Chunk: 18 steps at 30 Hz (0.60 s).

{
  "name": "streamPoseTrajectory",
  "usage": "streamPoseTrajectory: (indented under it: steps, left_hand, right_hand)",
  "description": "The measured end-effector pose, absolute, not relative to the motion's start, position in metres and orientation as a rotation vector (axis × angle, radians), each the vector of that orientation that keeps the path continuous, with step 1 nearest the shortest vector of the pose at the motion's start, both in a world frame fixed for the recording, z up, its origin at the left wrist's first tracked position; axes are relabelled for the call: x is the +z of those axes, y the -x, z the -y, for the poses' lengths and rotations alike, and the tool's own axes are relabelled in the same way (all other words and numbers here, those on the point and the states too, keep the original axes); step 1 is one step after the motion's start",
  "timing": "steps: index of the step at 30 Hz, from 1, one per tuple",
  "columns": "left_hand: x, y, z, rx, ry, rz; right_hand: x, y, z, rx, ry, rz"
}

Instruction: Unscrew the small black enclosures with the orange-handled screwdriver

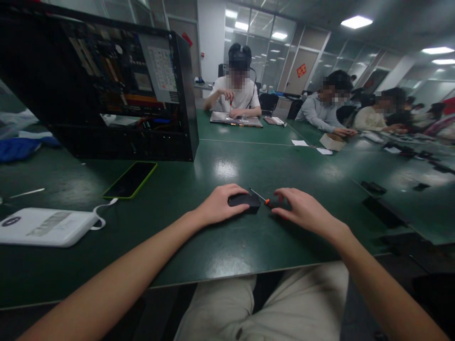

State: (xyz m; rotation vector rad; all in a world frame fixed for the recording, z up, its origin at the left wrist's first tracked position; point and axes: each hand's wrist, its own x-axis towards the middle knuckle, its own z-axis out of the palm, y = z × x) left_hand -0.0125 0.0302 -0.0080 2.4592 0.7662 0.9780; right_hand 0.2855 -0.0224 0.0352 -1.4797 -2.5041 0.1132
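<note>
On the green table before me lies a small black device shaped like a computer mouse (245, 201). My left hand (222, 203) grips it, with the thumb on the near side and the fingers on the far side. Just to its right is a screwdriver (266, 201) with a thin metal shaft and an orange and dark handle, the tip pointing toward the mouse. My right hand (302, 206) is around the handle end, thumb and fingers apart with a visible gap. Part of the handle is hidden by that hand.
An opened black computer case (194, 104) stands at the left. Near it are a green-edged phone (131, 180) and a white power bank (53, 227) with a short cable. Across the table (227, 255), a person (236, 97) works on a flat panel. More people sit at the right.
</note>
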Motion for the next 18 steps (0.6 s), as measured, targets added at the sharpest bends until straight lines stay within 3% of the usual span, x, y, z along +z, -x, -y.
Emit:
streamPoseTrajectory:
  steps: [12, 18]
  left_hand:
    - [-0.003, 0.007, -0.025, 0.925, -2.481, -0.865]
    - [-0.004, -0.002, -0.022, 0.931, -2.401, -0.914]
  right_hand:
    - [0.030, -0.269, 0.030, 0.119, 1.551, 2.591]
    - [0.055, -0.281, 0.031, 0.054, 1.470, 2.335]
